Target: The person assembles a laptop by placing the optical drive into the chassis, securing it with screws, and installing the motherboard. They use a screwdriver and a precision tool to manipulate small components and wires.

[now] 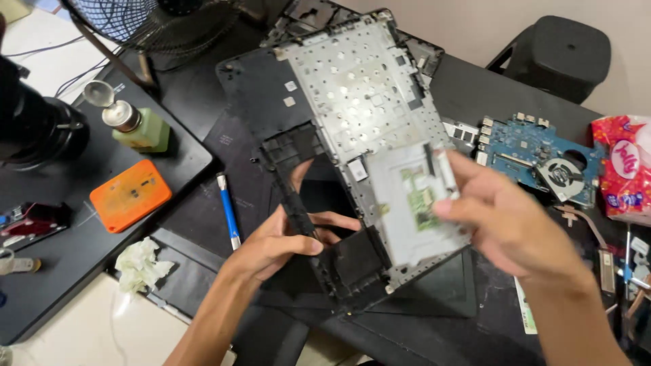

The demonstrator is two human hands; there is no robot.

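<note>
A black laptop palmrest shell (268, 102) lies tilted over the black table, its inside facing up, with a silver keyboard backplate (359, 88) and a grey touchpad panel carrying a small green board (417, 207). My left hand (281, 240) grips the shell's black inner frame near its lower edge. My right hand (505, 220) hovers over the touchpad panel, thumb and fingers pinching a small pale flat strip (442, 173) at the panel's right side.
A blue motherboard with a fan (536, 156) lies to the right, next to a red-and-white packet (624, 169). At left are a blue-handled tool (228, 210), an orange flat box (129, 194), a green pump bottle (139, 125), a crumpled tissue (140, 264) and a fan guard (135, 20).
</note>
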